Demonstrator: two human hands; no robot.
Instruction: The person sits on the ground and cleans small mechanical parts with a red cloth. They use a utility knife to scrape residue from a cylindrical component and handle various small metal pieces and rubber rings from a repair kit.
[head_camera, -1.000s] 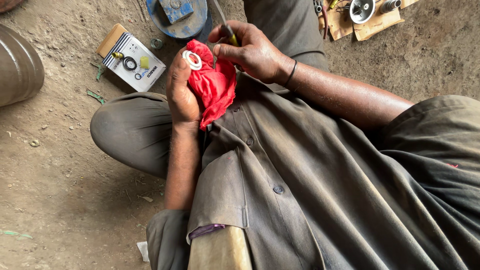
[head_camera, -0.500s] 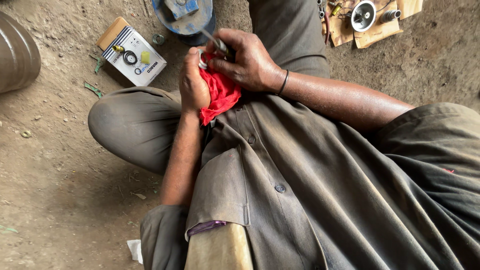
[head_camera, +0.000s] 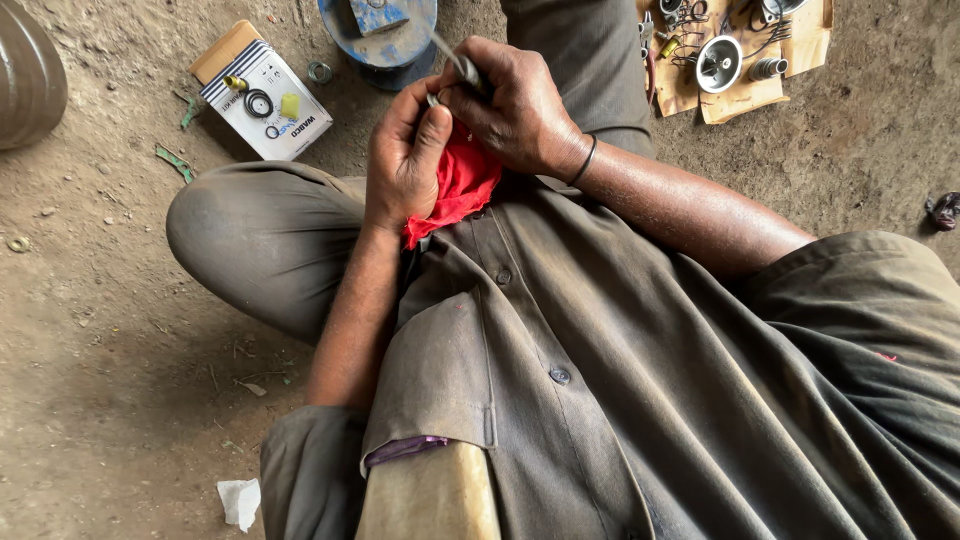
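Note:
My left hand (head_camera: 405, 165) grips a bunched red cloth (head_camera: 458, 185) against its palm and pinches a small pale ring (head_camera: 433, 99) between thumb and fingertips. My right hand (head_camera: 515, 110), with a dark band at the wrist, is closed on a thin metal tool (head_camera: 462, 68) and presses against the left hand at the ring. The tool's tip sticks out up and to the left, and its working end at the ring is hidden by the fingers. Both hands are held above my lap, over my bent left knee (head_camera: 250, 235).
On the dirt floor ahead lie a white box (head_camera: 265, 105) with small rings and parts on top, a loose washer (head_camera: 320, 72), a blue round part (head_camera: 385, 40) and cardboard (head_camera: 725, 95) with several metal parts. A grey curved metal body (head_camera: 28, 85) sits far left, a paper scrap (head_camera: 240, 500) near my hip.
The right hand has closed in over the left, and the ring that lay exposed on the cloth is now mostly covered by fingers. The red cloth is bunched further under the hands.

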